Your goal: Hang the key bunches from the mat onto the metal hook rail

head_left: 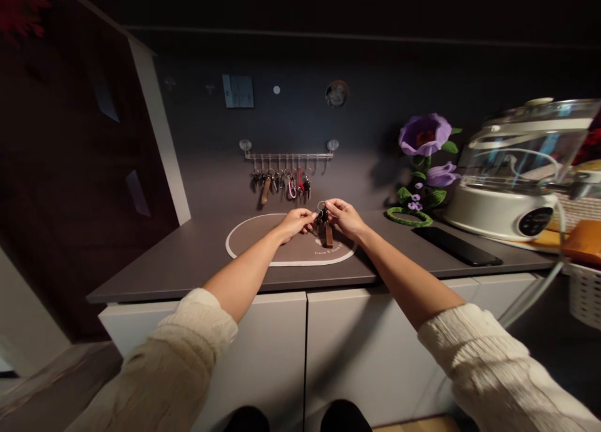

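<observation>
Between my two hands hangs a bunch of keys [323, 215] on a metal ring, with a brown tag [329, 236] dangling below it, above the oval mat [253, 244]. My left hand [298, 222] pinches the bunch from the left side. From the right, my right hand [345, 216] grips it near the ring. The small parts between the fingertips are too fine to make out. Behind them, several key sets [282, 181] hang from a clear hook rail [288, 156] on the dark wall.
To the right on the counter [164, 257] lie a black phone [455, 245], a purple flower ornament [425, 134] with a green ring base, and a white appliance [498, 210] with a clear top. A white perforated basket [585, 294] stands at the right edge.
</observation>
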Motion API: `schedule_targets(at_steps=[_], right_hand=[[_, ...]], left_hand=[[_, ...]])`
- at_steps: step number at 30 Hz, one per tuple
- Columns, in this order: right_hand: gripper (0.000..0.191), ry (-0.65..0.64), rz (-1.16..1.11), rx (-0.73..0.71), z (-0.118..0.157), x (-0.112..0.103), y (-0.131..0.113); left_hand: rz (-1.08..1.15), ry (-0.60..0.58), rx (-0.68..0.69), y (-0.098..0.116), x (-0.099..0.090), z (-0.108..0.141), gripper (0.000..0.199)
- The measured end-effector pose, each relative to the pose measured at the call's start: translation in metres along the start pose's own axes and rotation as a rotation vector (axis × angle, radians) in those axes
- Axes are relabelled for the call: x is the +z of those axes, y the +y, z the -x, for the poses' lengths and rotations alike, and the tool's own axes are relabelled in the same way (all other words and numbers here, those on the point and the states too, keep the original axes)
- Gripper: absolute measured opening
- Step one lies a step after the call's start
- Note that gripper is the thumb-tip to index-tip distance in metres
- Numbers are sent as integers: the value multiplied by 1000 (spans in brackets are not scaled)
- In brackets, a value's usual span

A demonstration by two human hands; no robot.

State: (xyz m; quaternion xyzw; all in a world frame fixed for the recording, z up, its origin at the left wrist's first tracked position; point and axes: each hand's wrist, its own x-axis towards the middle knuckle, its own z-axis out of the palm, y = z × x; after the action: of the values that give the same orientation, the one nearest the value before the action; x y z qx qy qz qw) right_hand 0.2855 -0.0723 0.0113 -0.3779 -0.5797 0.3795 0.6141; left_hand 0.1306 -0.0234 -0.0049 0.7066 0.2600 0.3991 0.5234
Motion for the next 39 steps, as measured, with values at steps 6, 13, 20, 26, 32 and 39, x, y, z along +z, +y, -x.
schedule_targets(at_steps=[6, 13, 20, 26, 32, 39], right_hand=[[38, 51, 4, -25, -6, 3, -2], [41, 119, 29, -29, -24, 2, -8], [39, 226, 77, -77, -57, 1, -15], [32, 340, 47, -103, -90, 1, -29], [26, 419, 69, -88, -118, 4, -34], [22, 485, 149, -71, -145, 5, -25]], left_hand=[[-209, 193, 76, -5, -2, -5, 18], [-680, 317, 224, -9, -5, -4, 21], [-783, 304, 218, -11, -3, -4, 22], [-808, 302, 190, -12, -2, -5, 22], [-809, 308, 176, -14, -1, -7, 22], [-791, 297, 165, -17, -2, -10, 22]])
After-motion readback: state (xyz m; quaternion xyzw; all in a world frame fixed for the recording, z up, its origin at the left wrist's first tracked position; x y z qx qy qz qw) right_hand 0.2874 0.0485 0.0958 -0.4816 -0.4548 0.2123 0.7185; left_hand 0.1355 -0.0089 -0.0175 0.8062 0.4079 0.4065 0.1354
